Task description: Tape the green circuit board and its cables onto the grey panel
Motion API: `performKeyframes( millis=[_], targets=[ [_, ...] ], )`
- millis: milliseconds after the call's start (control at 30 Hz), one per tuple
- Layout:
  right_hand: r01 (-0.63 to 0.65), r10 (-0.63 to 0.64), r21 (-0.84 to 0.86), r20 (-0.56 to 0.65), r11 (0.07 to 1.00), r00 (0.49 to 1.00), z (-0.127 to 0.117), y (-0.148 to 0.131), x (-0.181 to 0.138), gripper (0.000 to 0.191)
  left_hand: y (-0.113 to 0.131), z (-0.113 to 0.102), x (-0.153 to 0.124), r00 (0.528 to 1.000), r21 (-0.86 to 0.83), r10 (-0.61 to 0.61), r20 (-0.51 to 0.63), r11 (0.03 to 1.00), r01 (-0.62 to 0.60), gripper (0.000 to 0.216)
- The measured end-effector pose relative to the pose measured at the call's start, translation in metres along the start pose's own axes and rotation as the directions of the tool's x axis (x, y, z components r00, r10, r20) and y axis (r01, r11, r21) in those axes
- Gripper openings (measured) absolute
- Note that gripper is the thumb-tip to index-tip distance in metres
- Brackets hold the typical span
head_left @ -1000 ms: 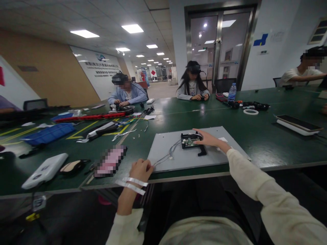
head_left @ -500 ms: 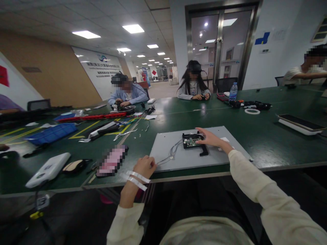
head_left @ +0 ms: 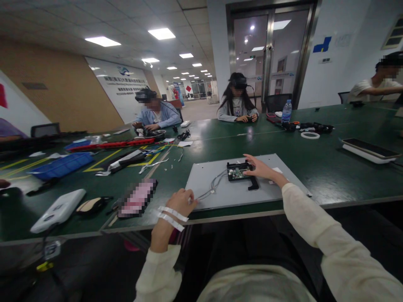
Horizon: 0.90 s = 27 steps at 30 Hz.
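Observation:
A flat grey panel (head_left: 208, 171) lies on the table in front of me. On it sits a black plastic bracket (head_left: 252, 183) with a green circuit board (head_left: 237, 173) inside. My right hand (head_left: 262, 168) grips the bracket's right side, thumb at the near side and fingers at the far side. Thin grey cables (head_left: 215, 182) run from the board's left end to my left hand (head_left: 181, 202), whose fingers are closed around their far end at the panel's near left corner. The cable tips are hidden by the fingers. White strips circle my left wrist.
Left of me lie a pink phone-like item (head_left: 138, 199), a computer mouse (head_left: 92, 205), a white device (head_left: 58, 211) and a blue tray (head_left: 63, 164). A white tape ring (head_left: 310, 135), a water bottle (head_left: 286, 111) and a dark-topped slab (head_left: 370, 151) stand rightward. Co-workers sit across.
My left hand has shifted slightly right and up with the cable end. The bracket and board have slid a little to the right on the panel, with my right hand still on them.

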State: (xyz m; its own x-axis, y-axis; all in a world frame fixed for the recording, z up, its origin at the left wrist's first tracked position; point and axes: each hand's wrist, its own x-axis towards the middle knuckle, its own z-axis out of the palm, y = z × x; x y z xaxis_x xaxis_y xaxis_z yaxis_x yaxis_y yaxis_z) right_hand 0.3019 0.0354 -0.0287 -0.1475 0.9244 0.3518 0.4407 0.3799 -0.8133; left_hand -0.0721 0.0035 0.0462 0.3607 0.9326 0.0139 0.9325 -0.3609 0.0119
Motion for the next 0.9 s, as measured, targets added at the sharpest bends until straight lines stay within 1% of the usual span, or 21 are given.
performKeyframes(
  millis=[33, 100, 167, 233, 300, 333, 367, 433, 533, 633, 767, 900],
  targets=[
    [-0.005, 0.005, -0.002, -0.008, 1.000, 1.000, -0.001, 0.000, 0.000, 0.092, 0.007, -0.004, 0.002, 1.000, -0.003, -0.001, -0.026, 1.000, 0.001, 0.024],
    [-0.030, 0.030, 0.002, -0.068, 1.000, 0.997, -0.004, 0.002, 0.000, 0.087, 0.028, -0.011, 0.012, 0.993, -0.023, 0.042, -0.108, 0.999, -0.045, 0.026],
    [-0.078, 0.079, 0.011, -0.178, 0.997, 0.981, -0.010, 0.005, 0.000, 0.074, 0.057, -0.014, 0.030, 0.969, -0.060, 0.130, -0.211, 0.988, -0.145, 0.027],
    [-0.138, 0.126, -0.020, -0.308, 0.990, 0.943, -0.017, 0.010, 0.000, 0.058, 0.089, -0.013, 0.054, 0.940, -0.091, 0.219, -0.262, 0.964, -0.250, 0.028],
    [-0.214, 0.150, -0.120, -0.400, 0.969, 0.904, -0.023, 0.013, -0.001, 0.044, 0.121, -0.008, 0.082, 0.915, -0.117, 0.275, -0.294, 0.940, -0.320, 0.029],
    [-0.250, 0.152, -0.185, -0.425, 0.950, 0.892, -0.025, 0.015, -0.001, 0.038, 0.135, -0.003, 0.096, 0.912, -0.136, 0.290, -0.289, 0.931, -0.339, 0.029],
    [-0.275, 0.148, -0.249, -0.432, 0.929, 0.889, -0.026, 0.016, -0.002, 0.034, 0.147, 0.002, 0.109, 0.909, -0.155, 0.296, -0.294, 0.923, -0.351, 0.030],
    [-0.286, 0.131, -0.357, -0.401, 0.889, 0.907, -0.025, 0.017, -0.002, 0.031, 0.165, 0.014, 0.131, 0.916, -0.210, 0.275, -0.291, 0.916, -0.342, 0.032],
    [-0.261, 0.118, -0.443, -0.325, 0.857, 0.938, -0.022, 0.017, 0.000, 0.031, 0.177, 0.032, 0.148, 0.924, -0.237, 0.259, -0.280, 0.914, -0.328, 0.033],
    [-0.268, 0.136, -0.458, -0.300, 0.847, 0.944, -0.019, 0.018, 0.005, 0.029, 0.177, 0.045, 0.153, 0.934, -0.266, 0.230, -0.274, 0.915, -0.303, 0.034],
    [-0.273, 0.156, -0.450, -0.280, 0.850, 0.947, -0.015, 0.019, 0.015, 0.026, 0.175, 0.051, 0.154, 0.944, -0.297, 0.194, -0.268, 0.915, -0.272, 0.039],
    [-0.287, 0.185, -0.416, -0.268, 0.863, 0.945, -0.007, 0.018, 0.026, 0.021, 0.174, 0.053, 0.156, 0.960, -0.310, 0.161, -0.231, 0.923, -0.229, 0.041]
  ],
)
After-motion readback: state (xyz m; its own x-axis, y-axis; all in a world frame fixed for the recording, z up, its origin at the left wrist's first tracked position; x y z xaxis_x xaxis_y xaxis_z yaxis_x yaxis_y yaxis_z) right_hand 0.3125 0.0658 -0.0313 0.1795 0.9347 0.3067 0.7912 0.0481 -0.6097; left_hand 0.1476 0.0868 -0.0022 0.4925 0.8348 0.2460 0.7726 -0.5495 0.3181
